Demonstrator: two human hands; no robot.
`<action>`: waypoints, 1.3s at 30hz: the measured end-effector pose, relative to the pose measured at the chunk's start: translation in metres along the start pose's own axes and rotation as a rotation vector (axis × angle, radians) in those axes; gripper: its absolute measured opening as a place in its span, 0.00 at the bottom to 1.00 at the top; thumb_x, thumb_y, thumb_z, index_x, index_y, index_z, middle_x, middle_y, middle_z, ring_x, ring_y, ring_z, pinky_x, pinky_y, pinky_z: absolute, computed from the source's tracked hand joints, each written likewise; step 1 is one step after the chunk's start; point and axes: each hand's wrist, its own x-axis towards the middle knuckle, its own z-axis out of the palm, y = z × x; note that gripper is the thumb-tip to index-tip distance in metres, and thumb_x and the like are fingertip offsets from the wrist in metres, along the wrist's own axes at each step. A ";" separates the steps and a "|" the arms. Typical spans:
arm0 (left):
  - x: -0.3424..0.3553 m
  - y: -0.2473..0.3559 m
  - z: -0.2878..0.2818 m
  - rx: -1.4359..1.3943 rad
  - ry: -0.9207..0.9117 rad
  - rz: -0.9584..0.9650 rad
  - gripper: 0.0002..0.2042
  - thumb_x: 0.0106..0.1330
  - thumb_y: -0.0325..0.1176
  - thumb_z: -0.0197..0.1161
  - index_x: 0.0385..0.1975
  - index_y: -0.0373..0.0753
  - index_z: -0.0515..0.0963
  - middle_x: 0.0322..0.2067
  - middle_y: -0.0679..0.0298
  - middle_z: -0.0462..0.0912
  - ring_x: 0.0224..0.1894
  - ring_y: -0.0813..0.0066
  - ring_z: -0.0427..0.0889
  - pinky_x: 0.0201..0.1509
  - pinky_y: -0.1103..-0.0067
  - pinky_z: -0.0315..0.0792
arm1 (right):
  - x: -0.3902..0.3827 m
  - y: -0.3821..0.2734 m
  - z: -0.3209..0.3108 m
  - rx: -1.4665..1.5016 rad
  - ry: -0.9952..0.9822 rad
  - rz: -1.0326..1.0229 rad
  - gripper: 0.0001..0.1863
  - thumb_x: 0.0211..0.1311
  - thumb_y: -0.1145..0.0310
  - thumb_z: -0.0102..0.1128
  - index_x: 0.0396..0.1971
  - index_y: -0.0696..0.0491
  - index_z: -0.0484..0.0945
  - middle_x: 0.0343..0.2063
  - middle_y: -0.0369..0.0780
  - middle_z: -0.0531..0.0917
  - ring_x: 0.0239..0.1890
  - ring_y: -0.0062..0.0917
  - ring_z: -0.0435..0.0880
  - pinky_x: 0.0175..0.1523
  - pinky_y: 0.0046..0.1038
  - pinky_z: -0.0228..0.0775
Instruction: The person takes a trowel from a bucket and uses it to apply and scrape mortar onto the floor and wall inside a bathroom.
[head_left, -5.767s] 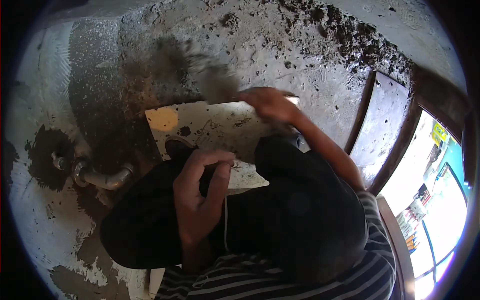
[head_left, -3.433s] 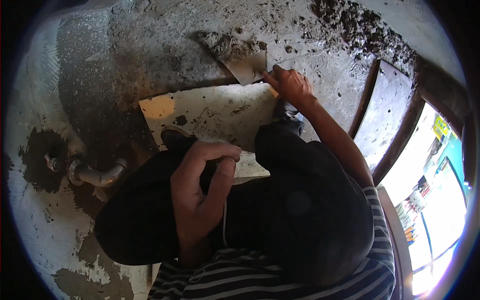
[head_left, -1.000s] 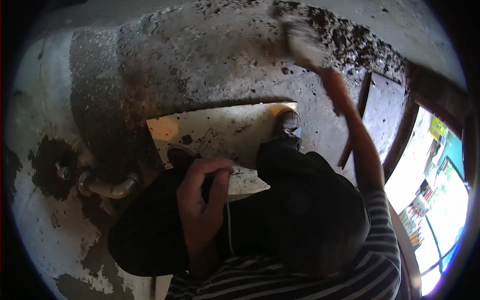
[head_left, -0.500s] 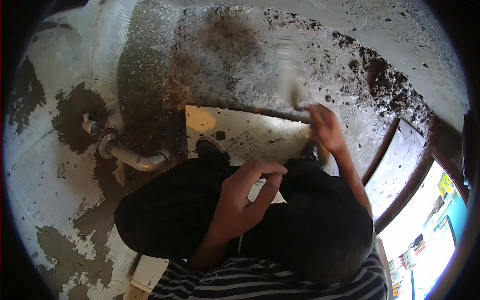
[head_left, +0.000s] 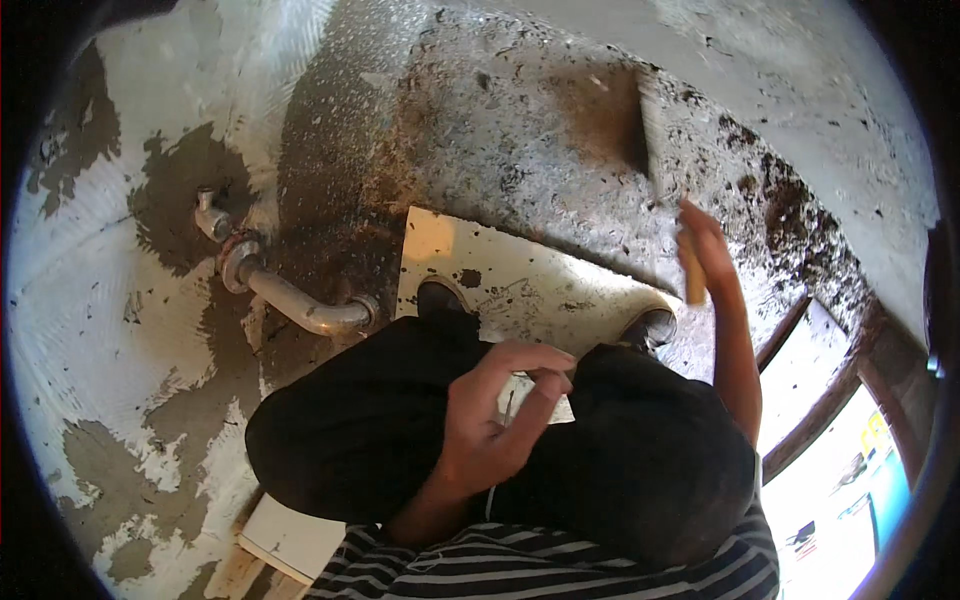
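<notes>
So we're squatting on an off-white board (head_left: 545, 285) on the floor, both shoes (head_left: 441, 296) planted on it, and the trowel (head_left: 694, 278) is in our right hand (head_left: 708, 245), just past the board's far right corner. The right fingers are wrapped round its yellowish handle. The blade (head_left: 643, 125) is a smeary blur reaching out ahead of us over the rough grey floor (head_left: 500, 130), and honestly we can't tell if it's touching down or just above. Our left hand (head_left: 495, 415) hangs in front between the knees, thumb and index curled into a loose ring with the tips really close; can't tell if they meet or pinch something tiny. The board's got dark splotches and scuffs all over it. Off to the left there's a bent metal pipe (head_left: 310, 312) with a small metal fitting (head_left: 212, 218) just beyond it, next to a patchy grey-and-white wall (head_left: 130, 330). Ahead and to the right, dark crumbly muck (head_left: 790, 205) runs along the floor's edge. Black trousers (head_left: 370, 420) and striped shirt (head_left: 560, 565) on us, bright opening (head_left: 830, 500) at lower right.
</notes>
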 end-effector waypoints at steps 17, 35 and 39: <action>0.000 0.002 -0.011 -0.357 -0.041 -0.057 0.14 0.65 0.21 0.56 0.50 0.30 0.67 0.30 0.59 0.77 0.33 0.77 0.77 0.41 0.79 0.71 | -0.049 -0.019 0.098 -0.333 -0.252 -0.143 0.16 0.66 0.61 0.52 0.44 0.57 0.78 0.32 0.39 0.78 0.30 0.23 0.77 0.36 0.30 0.71; 0.002 0.005 -0.035 -0.579 0.158 -0.017 0.16 0.64 0.18 0.54 0.51 0.28 0.63 0.32 0.57 0.75 0.33 0.76 0.74 0.40 0.79 0.70 | 0.058 -0.078 0.210 0.125 -0.169 0.017 0.18 0.66 0.54 0.52 0.41 0.55 0.73 0.19 0.34 0.72 0.16 0.17 0.69 0.20 0.22 0.66; 0.003 0.006 -0.041 -0.589 0.128 -0.073 0.16 0.64 0.18 0.55 0.51 0.28 0.64 0.33 0.59 0.74 0.34 0.75 0.74 0.42 0.79 0.69 | 0.012 -0.037 0.166 0.248 0.035 0.005 0.15 0.65 0.53 0.53 0.31 0.50 0.70 0.16 0.34 0.70 0.14 0.17 0.68 0.18 0.20 0.62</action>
